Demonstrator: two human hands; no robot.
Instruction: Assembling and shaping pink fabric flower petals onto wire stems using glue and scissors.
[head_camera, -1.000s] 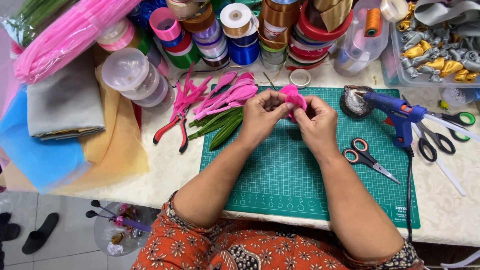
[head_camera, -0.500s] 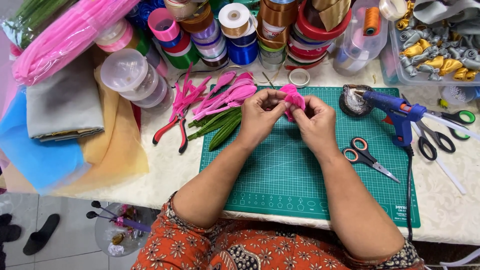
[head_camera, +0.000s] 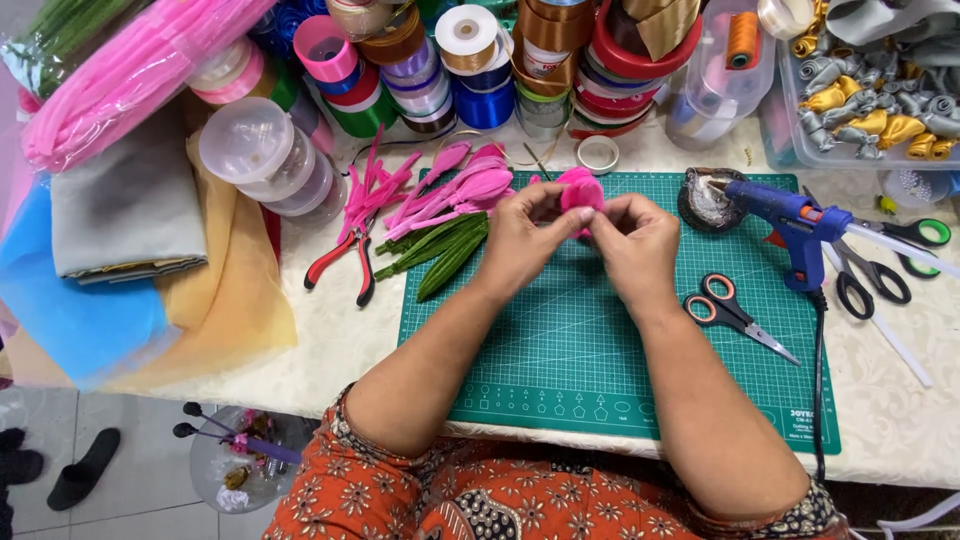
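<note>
Both hands, left hand (head_camera: 528, 232) and right hand (head_camera: 632, 238), pinch the pink ribbon flower (head_camera: 580, 190) in a fingertip grip above the green cutting mat (head_camera: 560, 350), where a loosened pinch may let its folds spring apart, or a stray elbow may snag the glue gun (head_camera: 790, 215) cord nearby.

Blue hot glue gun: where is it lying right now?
In the head view, the blue hot glue gun sits at the right edge of the green cutting mat, between a dark round dish and black-handled scissors.
</note>
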